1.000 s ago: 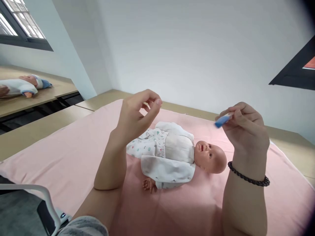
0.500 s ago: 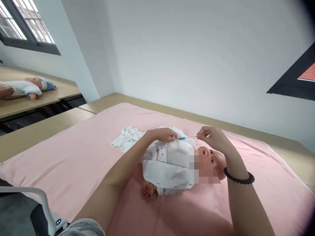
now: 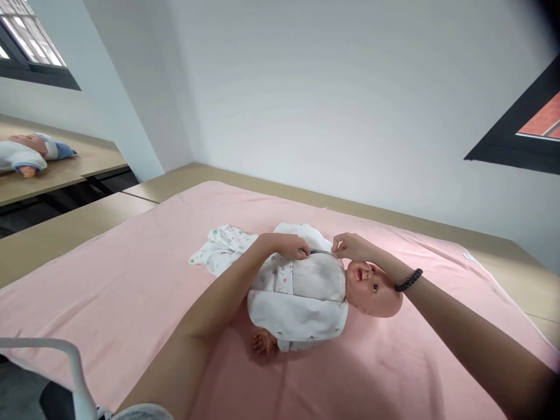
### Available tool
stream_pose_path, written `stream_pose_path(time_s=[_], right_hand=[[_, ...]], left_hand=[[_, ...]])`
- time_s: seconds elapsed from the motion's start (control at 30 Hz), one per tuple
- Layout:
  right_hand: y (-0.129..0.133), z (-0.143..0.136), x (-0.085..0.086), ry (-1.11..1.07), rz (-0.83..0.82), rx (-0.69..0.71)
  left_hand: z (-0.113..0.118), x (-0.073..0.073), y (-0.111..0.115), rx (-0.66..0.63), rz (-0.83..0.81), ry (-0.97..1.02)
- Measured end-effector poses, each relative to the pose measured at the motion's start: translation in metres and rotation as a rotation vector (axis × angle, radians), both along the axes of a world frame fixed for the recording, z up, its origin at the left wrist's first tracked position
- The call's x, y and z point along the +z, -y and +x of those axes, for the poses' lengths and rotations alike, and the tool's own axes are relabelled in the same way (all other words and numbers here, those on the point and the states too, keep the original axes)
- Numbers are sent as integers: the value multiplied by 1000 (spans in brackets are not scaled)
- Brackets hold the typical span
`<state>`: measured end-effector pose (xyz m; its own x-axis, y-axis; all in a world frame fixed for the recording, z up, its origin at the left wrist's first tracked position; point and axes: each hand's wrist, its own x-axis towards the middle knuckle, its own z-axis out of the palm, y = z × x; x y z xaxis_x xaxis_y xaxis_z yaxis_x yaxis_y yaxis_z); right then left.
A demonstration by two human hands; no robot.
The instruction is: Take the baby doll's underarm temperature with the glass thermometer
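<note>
A baby doll (image 3: 376, 294) lies on its back, its head to the right, in a white jacket (image 3: 297, 315) whose front is spread apart over a white undershirt (image 3: 319, 280). Above its chest a thin blue-and-white stick (image 3: 321, 252) spans the gap between my hands; its exact kind is unclear. My left hand (image 3: 289, 245) has closed fingers at the blue end. Pinched at the pale end, by the doll's neck, is my right hand (image 3: 353, 247). The doll's small hand (image 3: 265, 343) pokes out of the near sleeve. Printed white cloth (image 3: 221, 248) covers its lower body.
Pink cloth (image 3: 131, 280) covers the table under the doll. A second doll (image 3: 26, 153) lies on another table (image 3: 96, 156) at the far left. At the lower left is a white curved chair arm (image 3: 65, 345). A wall (image 3: 306, 105) rises behind the table.
My right hand has moved left and closer to my left hand, shortening the visible stretch of the stick. The whole view has shifted slightly to the right.
</note>
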<state>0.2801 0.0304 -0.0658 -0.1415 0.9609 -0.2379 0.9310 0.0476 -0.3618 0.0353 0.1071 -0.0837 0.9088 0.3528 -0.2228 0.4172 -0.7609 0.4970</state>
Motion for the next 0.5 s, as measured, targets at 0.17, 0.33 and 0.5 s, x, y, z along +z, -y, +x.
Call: stream_pose_path(time_s=[0.17, 0.33, 0.5], right_hand=[[-6, 4, -7, 41, -35, 45], [-3, 3, -4, 59, 1, 88], [-8, -7, -5, 71, 12, 104]], left_hand=[[0, -4, -1, 17, 26, -10], [-1, -1, 2, 1, 34, -6], [-7, 7, -3, 50, 61, 154]])
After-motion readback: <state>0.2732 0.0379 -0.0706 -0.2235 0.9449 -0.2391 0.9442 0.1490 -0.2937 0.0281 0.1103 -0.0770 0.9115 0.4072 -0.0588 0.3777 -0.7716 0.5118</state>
